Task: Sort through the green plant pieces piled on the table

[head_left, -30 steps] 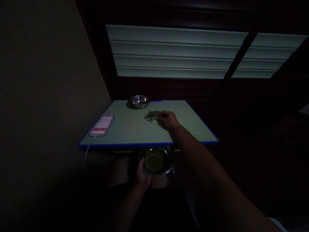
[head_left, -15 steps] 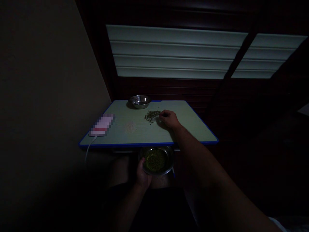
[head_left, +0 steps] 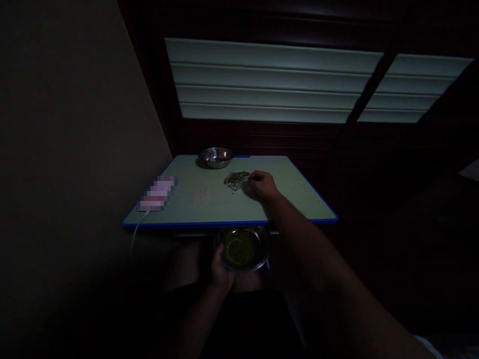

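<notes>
Below the table's front edge, my left hand (head_left: 221, 273) grips a metal bowl (head_left: 264, 255) by its left rim, thumb over the edge. Small green beans or seeds (head_left: 239, 247) lie inside that bowl. On the tabletop, my right hand (head_left: 264, 184) is closed, with thumb and fingers pinched at the right side of a loose pile of small dark-green beans or seeds (head_left: 235, 178). Something pale and thin shows by its fingertips, too dim to name. Left of the pile is a whitish scattered patch (head_left: 201, 196), unclear in the dim light.
The pale table (head_left: 179, 215) has a blue edge. A second metal bowl (head_left: 221, 162) stands at its back. At the left lies a blurred-out phone-like object (head_left: 159, 192) with a white cable (head_left: 134, 234) hanging off. Behind is dark wood with slatted panels (head_left: 262, 80); a wall (head_left: 82, 124) rises left.
Almost nothing differs. The fingers of my right hand have shifted slightly beside the pile; my left hand and its bowl stay in place.
</notes>
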`<act>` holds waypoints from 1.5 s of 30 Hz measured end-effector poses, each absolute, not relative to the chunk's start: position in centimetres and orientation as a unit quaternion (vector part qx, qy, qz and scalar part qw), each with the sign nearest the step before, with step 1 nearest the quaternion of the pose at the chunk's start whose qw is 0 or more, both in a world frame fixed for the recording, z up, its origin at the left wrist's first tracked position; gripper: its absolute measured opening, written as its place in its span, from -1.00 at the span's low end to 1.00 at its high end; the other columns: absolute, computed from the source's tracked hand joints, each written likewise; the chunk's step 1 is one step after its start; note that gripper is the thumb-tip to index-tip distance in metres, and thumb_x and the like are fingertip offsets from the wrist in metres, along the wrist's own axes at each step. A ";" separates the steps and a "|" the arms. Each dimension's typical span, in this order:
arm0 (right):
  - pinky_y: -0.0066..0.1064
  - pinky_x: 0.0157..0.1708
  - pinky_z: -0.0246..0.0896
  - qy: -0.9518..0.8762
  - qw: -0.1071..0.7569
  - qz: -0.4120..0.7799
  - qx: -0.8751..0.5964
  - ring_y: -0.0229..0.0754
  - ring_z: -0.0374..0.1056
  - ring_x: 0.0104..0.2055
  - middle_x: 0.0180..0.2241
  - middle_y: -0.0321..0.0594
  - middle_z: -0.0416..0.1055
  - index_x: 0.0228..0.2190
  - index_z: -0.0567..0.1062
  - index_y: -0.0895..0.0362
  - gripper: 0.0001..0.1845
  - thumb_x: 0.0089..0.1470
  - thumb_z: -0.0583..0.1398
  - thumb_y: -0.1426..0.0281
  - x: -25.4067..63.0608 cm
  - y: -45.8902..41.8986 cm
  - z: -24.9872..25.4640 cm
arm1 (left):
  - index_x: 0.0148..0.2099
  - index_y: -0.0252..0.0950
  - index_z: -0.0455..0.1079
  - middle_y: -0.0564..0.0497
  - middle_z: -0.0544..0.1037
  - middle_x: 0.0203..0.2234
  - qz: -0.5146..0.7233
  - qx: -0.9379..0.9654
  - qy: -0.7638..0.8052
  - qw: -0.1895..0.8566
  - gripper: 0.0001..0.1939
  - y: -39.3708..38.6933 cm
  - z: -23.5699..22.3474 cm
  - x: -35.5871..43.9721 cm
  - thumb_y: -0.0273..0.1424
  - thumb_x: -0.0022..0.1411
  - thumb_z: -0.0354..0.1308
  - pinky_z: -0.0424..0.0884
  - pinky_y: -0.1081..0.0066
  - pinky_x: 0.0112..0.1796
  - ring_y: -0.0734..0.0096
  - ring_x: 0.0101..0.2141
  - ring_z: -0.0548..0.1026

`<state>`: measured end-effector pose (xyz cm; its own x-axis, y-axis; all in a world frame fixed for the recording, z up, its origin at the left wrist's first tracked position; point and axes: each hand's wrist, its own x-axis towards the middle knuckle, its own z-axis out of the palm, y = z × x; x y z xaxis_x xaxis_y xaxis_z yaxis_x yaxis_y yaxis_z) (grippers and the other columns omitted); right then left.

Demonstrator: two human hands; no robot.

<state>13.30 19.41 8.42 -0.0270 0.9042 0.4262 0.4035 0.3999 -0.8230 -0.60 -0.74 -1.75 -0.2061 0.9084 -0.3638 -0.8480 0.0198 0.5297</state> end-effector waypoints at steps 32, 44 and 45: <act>-0.44 -0.42 0.15 -0.657 0.500 0.203 -0.527 -0.26 0.26 -0.46 -0.59 -0.34 0.35 -0.60 0.44 0.13 -0.89 -0.23 0.11 0.40 13.4 19.4 8.3 | 0.01 -0.28 0.47 -0.09 0.63 -0.22 0.688 0.033 0.345 0.638 -0.60 -0.6 -2.0 -0.7 -0.30 0.13 0.11 0.40 0.19 -0.04 0.14 -0.10 0.54; -0.47 -0.51 0.08 -0.671 0.470 0.249 -0.517 -0.30 0.19 -0.55 -0.65 -0.35 0.30 -0.65 0.38 0.14 -0.93 -0.26 0.12 0.41 13.1 18.7 8.7 | -0.09 -0.29 0.51 -0.07 0.64 -0.29 0.691 0.020 0.339 0.638 -0.67 -0.7 -1.7 -0.6 -0.31 0.11 0.12 0.42 0.19 -0.07 0.16 -0.17 0.56; -0.47 -0.50 0.09 -0.673 0.469 0.244 -0.518 -0.30 0.19 -0.54 -0.64 -0.34 0.30 -0.65 0.38 0.13 -0.93 -0.25 0.12 0.40 13.1 18.8 8.6 | -0.10 -0.29 0.51 -0.07 0.64 -0.30 0.690 0.020 0.338 0.639 -0.68 -0.7 -1.7 -0.6 -0.31 0.11 0.12 0.42 0.19 -0.08 0.17 -0.18 0.56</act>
<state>13.15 18.78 8.63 -0.0239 0.9256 0.3779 0.4678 0.3444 -0.8140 -0.61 -0.69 -1.68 -0.1822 0.8963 -0.4044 -0.8688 0.0458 0.4931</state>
